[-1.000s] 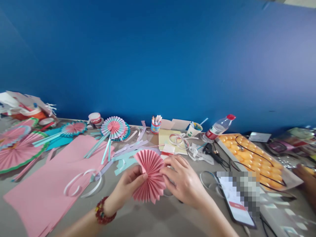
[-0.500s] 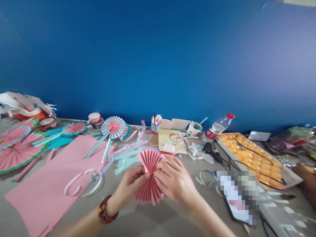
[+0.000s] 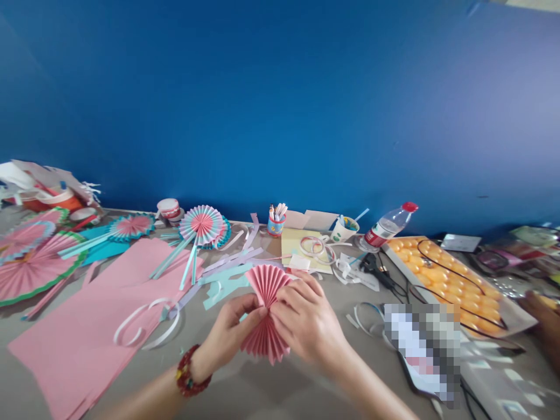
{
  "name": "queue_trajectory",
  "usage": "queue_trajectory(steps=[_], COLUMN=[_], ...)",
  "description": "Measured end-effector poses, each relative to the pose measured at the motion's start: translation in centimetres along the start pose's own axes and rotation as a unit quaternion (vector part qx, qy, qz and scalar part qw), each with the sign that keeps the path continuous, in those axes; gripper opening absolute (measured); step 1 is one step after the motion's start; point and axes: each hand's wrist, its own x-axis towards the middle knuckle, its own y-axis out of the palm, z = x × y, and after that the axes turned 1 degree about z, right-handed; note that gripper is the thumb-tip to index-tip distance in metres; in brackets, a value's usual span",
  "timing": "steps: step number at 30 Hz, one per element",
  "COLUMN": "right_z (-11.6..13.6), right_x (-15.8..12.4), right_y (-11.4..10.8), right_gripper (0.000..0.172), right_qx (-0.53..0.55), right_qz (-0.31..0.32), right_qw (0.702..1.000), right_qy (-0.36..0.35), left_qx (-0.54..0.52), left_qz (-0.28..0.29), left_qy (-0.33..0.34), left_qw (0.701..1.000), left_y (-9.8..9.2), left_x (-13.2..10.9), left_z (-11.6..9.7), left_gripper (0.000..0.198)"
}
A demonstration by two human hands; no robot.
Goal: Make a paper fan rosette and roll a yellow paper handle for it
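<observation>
Between my hands is a pink pleated paper fan (image 3: 268, 341), spread out above and below its pinched middle. My left hand (image 3: 234, 326), with a red bead bracelet (image 3: 192, 371) at the wrist, pinches the fan's centre from the left. From the right, my right hand (image 3: 306, 321) grips the pleats near the centre, its fingers curled over the edge. Part of the fan is hidden behind these fingers. Large pink paper sheets (image 3: 83, 326) lie to the left, with a curled white strip (image 3: 126, 326) on top.
Finished paper fans (image 3: 201, 226) lie at the back left. A pen cup (image 3: 276, 224), a paper cup (image 3: 343, 230) and a plastic bottle (image 3: 387, 227) stand along the wall. At right are a phone (image 3: 420, 361), a tray of orange balls (image 3: 446, 286) and another person's hand (image 3: 542, 315).
Very little differs. Both hands keep their hold on the pink fan, and the right hand's fingers have shifted slightly left toward its centre.
</observation>
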Motion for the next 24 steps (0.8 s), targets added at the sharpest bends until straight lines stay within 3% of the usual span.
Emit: queue_trajectory(steps=[5, 15, 20, 24], right_z=[0.0, -0.2, -0.6, -2.0], right_x=[0.1, 0.1, 0.1, -0.8], right_y=[0.0, 0.4, -0.4, -2.0], right_gripper=[0.014, 0.019, 0.014, 0.014], right_qx=[0.009, -0.008, 0.042, 0.111], right_qz=[-0.016, 0.032, -0.007, -0.053], right_qw=[1.000, 0.999, 0.999, 0.992], right_qy=[0.009, -0.008, -0.005, 0.039], left_qx=[-0.013, -0.013, -0.075, -0.145], left_qz=[0.006, 0.012, 0.012, 0.013], left_qy=[-0.005, -0.007, -0.035, -0.081], left_qw=[1.000, 1.000, 0.996, 0.986], left_y=[0.0, 0.2, 0.2, 0.0], left_x=[0.0, 0.1, 0.3, 0.3], left_z=[0.3, 0.8, 0.4, 0.0], left_gripper=[0.032, 0.033, 0.035, 0.036])
